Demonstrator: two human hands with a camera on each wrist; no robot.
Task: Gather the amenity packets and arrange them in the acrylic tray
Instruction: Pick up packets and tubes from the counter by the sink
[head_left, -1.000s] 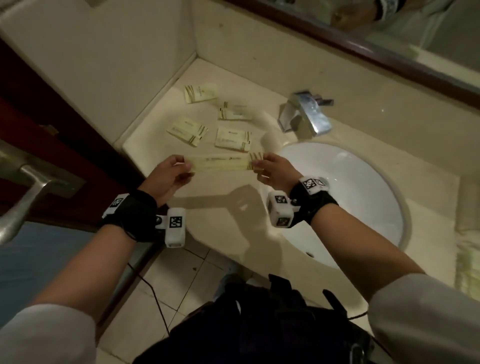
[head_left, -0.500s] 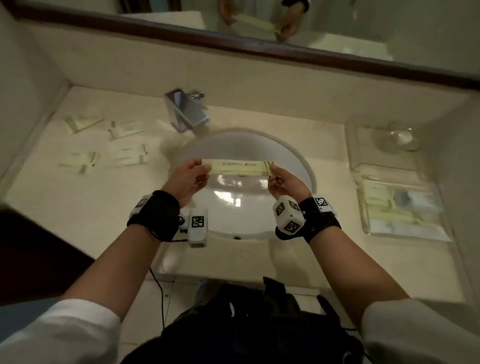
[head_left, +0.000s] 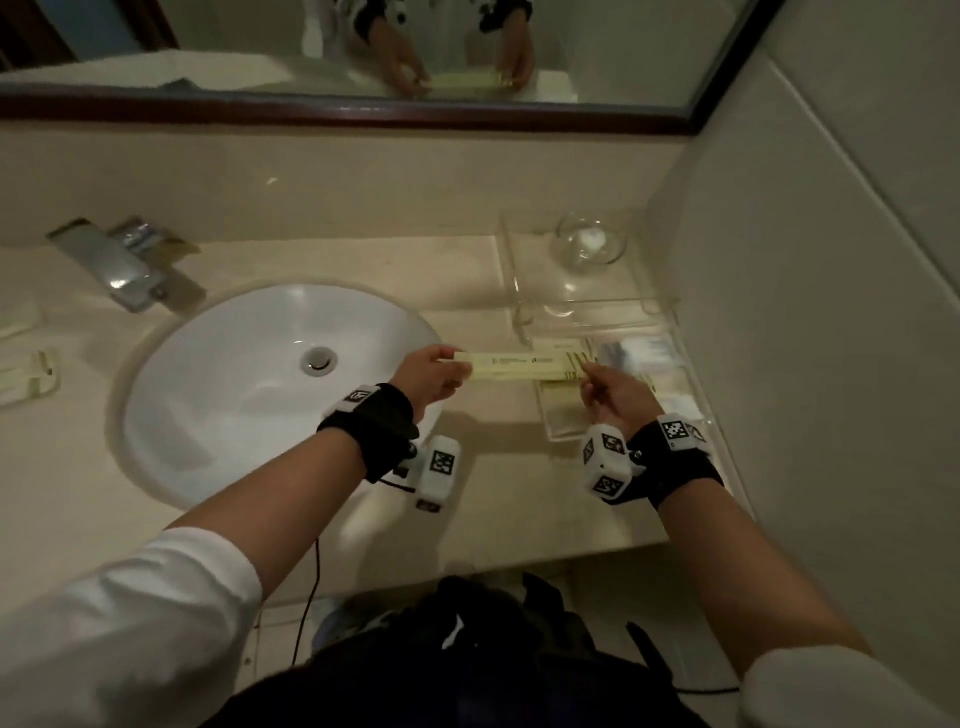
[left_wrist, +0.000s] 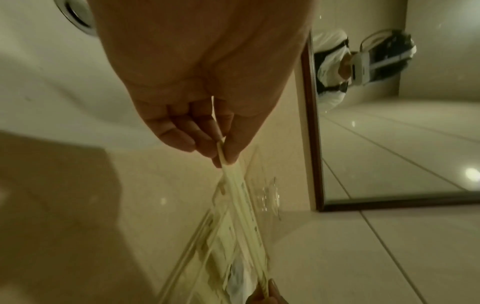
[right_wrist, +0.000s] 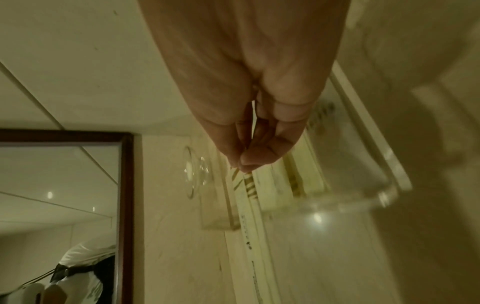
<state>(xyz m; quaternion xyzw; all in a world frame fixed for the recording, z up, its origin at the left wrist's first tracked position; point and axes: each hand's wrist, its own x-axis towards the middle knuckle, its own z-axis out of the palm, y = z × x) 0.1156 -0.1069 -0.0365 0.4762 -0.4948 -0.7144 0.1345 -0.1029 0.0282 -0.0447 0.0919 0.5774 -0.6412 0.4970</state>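
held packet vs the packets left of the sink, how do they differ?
1. The held packet is up in the air, pinched at its ends by the left hand and the right hand; the packets left of the sink lie flat on the counter, untouched.
2. The held packet reaches over the acrylic tray; the others sit across the sink from it.
Both are pale yellow.
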